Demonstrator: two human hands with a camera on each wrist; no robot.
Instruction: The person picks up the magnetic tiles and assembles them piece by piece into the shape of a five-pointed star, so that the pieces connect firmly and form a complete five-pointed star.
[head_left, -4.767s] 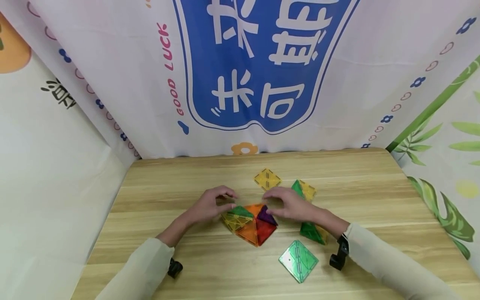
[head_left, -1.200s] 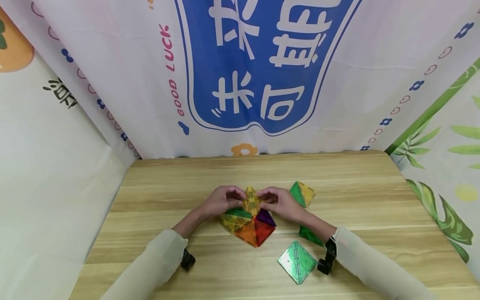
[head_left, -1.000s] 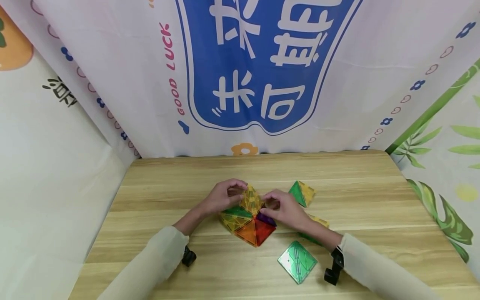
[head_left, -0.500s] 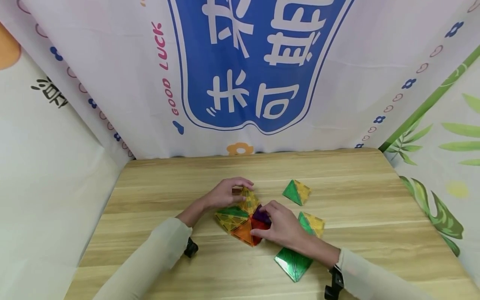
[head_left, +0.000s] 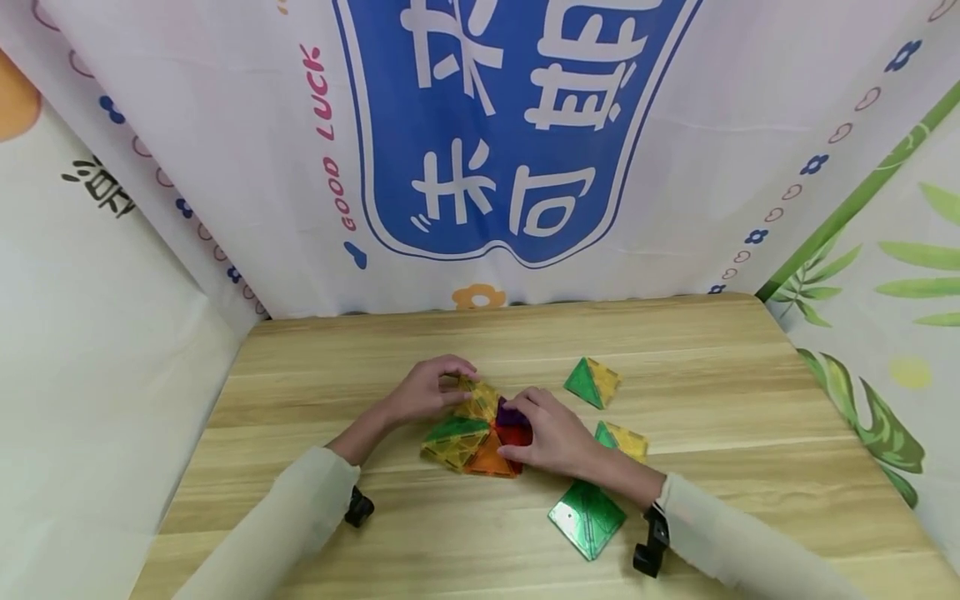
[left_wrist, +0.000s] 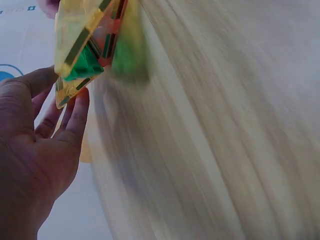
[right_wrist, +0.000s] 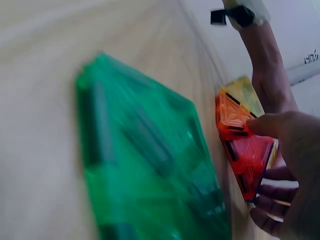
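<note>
Several translucent magnetic tiles form a ring-like cluster mid-table, with yellow, green, orange, red and purple triangles. My left hand grips the yellow tiles at the far left of the cluster, thumb on the near side and fingers behind. In the left wrist view, its fingertips lie along a yellow tile edge. From the right, my right hand holds the red and purple side between thumb and fingers, partly hiding it. In the right wrist view its thumb touches an orange tile.
A green diamond of tiles lies near the right forearm. Two green-and-yellow tile pairs lie to the right, one farther back, the other partly behind the right forearm. A printed curtain hangs behind the table.
The yellow tile pair from the back of the table now sits in the cluster. My right hand has shifted from it to the red and purple side. The cluster has turned and moved slightly left.
</note>
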